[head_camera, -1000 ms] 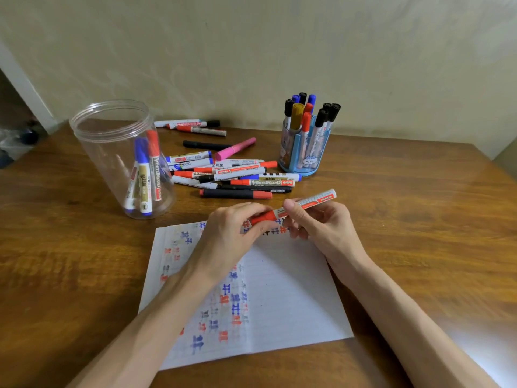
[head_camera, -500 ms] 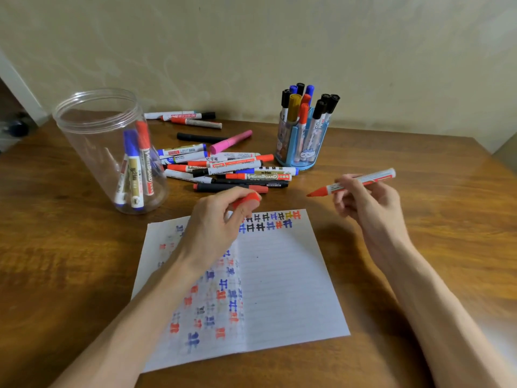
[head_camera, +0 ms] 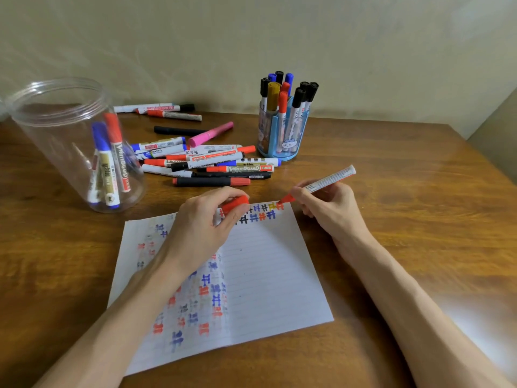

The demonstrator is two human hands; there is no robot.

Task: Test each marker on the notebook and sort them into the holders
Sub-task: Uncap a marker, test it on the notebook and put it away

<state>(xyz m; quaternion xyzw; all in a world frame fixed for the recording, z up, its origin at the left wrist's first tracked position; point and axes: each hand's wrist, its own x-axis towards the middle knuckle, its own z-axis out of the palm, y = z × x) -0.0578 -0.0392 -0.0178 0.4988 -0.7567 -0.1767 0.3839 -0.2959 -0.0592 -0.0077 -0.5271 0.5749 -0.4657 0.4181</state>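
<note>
My right hand [head_camera: 326, 205] holds an uncapped red marker [head_camera: 327, 182] with its red tip touching the top right corner of the notebook page [head_camera: 265, 275]. My left hand [head_camera: 201, 228] rests on the page's upper edge and grips the red cap [head_camera: 235, 204]. The page carries rows of red, blue, black and yellow test marks. A pile of loose markers [head_camera: 207, 161] lies beyond the notebook. A clear plastic jar [head_camera: 70, 144] at the left holds a few markers. A blue pen holder [head_camera: 282, 135] at the back stands full of upright markers.
More markers [head_camera: 162, 110] lie near the wall behind the jar, and a pink marker [head_camera: 211, 133] and a black one [head_camera: 176, 131] lie behind the pile. The wooden table [head_camera: 405, 219] ends at the right, close to my right forearm.
The cap came off the red marker into my left hand. My right hand swung the marker out to the right, then brought its tip down onto the page's top right corner.
</note>
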